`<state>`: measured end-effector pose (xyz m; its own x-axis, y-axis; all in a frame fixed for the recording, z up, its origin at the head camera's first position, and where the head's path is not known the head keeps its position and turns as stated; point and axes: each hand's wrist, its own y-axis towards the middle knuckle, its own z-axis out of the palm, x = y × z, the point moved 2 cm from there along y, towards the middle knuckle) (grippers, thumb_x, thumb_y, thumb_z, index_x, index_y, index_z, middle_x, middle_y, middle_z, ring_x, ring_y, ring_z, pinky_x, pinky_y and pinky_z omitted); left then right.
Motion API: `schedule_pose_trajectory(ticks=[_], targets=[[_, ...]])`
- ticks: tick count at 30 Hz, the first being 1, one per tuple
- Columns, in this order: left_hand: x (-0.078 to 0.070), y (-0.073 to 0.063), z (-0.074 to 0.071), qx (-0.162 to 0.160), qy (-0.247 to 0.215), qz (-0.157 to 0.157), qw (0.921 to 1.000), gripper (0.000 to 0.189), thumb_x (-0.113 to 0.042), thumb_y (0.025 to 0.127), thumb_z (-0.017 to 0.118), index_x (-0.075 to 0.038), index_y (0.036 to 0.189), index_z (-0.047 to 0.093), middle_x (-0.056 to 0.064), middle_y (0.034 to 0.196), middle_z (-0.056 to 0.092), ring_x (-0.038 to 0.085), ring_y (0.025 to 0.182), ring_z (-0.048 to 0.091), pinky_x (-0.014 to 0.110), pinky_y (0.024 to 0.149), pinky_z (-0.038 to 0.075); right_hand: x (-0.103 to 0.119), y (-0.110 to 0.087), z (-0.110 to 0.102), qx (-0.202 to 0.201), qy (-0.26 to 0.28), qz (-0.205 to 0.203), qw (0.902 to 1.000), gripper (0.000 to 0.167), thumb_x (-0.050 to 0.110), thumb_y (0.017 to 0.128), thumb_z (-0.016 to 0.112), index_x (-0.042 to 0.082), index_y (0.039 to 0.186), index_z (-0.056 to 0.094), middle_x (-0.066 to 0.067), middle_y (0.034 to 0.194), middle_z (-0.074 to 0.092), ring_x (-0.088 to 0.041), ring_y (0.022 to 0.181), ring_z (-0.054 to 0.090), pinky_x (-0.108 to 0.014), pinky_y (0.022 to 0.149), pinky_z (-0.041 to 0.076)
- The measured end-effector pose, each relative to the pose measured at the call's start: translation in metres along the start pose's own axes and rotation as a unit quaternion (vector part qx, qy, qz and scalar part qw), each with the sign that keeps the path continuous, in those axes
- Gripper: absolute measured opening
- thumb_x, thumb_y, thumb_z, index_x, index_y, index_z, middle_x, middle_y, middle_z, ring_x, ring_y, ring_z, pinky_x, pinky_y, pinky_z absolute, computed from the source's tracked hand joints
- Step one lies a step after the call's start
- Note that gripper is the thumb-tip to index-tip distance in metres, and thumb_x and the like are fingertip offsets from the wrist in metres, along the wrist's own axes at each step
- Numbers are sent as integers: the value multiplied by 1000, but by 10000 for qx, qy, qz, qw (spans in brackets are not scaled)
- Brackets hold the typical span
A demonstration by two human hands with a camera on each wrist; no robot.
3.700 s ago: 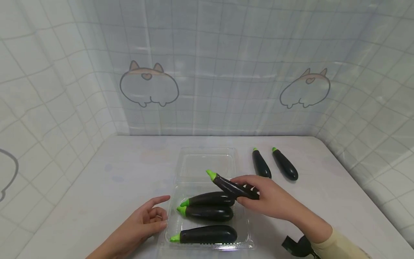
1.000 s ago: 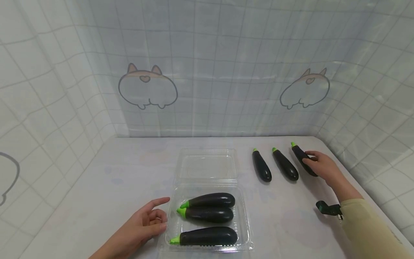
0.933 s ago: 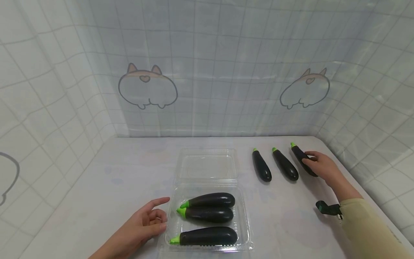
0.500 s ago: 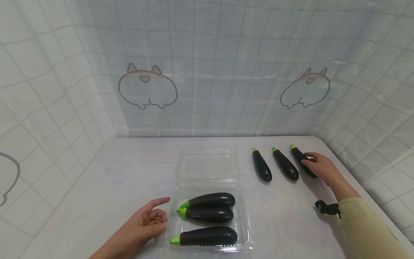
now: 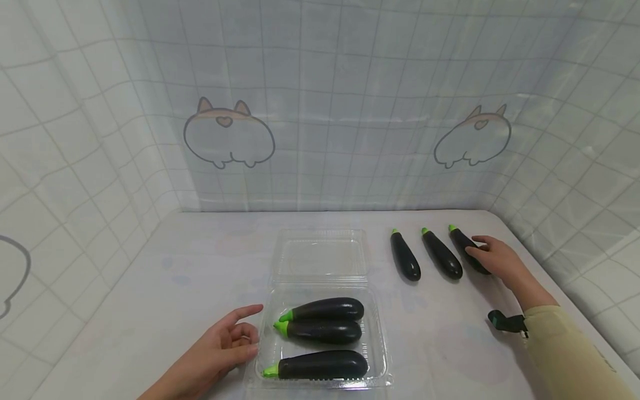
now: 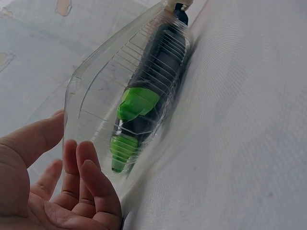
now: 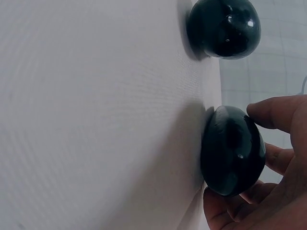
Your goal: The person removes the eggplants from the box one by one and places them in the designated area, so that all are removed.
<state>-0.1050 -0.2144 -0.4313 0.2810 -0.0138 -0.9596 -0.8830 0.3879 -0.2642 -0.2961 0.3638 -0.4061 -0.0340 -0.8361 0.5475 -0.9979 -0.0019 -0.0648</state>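
Note:
In the head view my right hand (image 5: pixel 497 260) holds a dark eggplant (image 5: pixel 462 240) with a green stem tip at the right of the table. The right wrist view shows thumb and fingers on opposite sides of its rounded end (image 7: pixel 233 152), which lies on the table surface. My left hand (image 5: pixel 220 343) rests by the left edge of a clear plastic clamshell box (image 5: pixel 378 333), fingers loosely bent, a fingertip touching the rim in the left wrist view. Three eggplants lie across the box, stems to the left: two close together and a front one (image 5: pixel 322 364) apart.
Two more eggplants, one on the left (image 5: pixel 405 256) and one in the middle (image 5: pixel 442 254), lie beside the held one in a slanted row. The box's lid (image 5: pixel 320 258) lies folded back behind it. A dark device (image 5: pixel 506 321) juts from my right sleeve. Gridded curtains enclose the table.
My right hand has carried the eggplant from above the box to the right end of the row, and since then shifted it slightly towards me. The left hand has barely moved.

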Motion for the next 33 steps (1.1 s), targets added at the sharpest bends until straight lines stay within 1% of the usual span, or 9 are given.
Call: schedule_pose_trajectory(ticks=[8,13,21,26,33], targets=[[-1,0,1,-33,25,-38,10000,75,-12,95,67,-10,155,21,12,108,55,20,91,53,27,79,47,-1,-3,-3,-26,-3,9,10000,76,48,102,45,-12,146,30,-42,139,36,-56,123,40,-62,94,40],[-2,0,1,-1,0,-24,10000,75,-11,96,66,-9,154,20,12,108,55,19,90,53,26,78,47,-1,-3,-5,-38,-30,58,10000,77,49,102,45,-12,146,30,-42,138,37,-55,123,41,-62,93,41],[-2,1,1,39,-31,22,10000,74,-10,96,65,-8,155,19,12,108,55,18,90,53,27,79,47,-1,-2,-8,-38,6,131,9999,80,52,101,44,-9,148,27,-42,140,34,-55,123,40,-63,90,42],[-2,1,1,46,-49,24,10000,74,-10,96,65,-9,155,19,11,108,55,18,90,53,26,79,47,1,-6,-14,-137,60,8,9999,81,55,101,42,-8,149,27,-41,140,34,-55,122,41,-63,88,43],[-2,1,1,50,-72,41,10000,74,-9,97,64,-8,155,18,11,108,55,18,90,53,27,79,47,12,-17,-24,-252,135,-236,9993,86,60,99,41,-6,151,26,-39,142,35,-55,123,41,-60,82,47]])
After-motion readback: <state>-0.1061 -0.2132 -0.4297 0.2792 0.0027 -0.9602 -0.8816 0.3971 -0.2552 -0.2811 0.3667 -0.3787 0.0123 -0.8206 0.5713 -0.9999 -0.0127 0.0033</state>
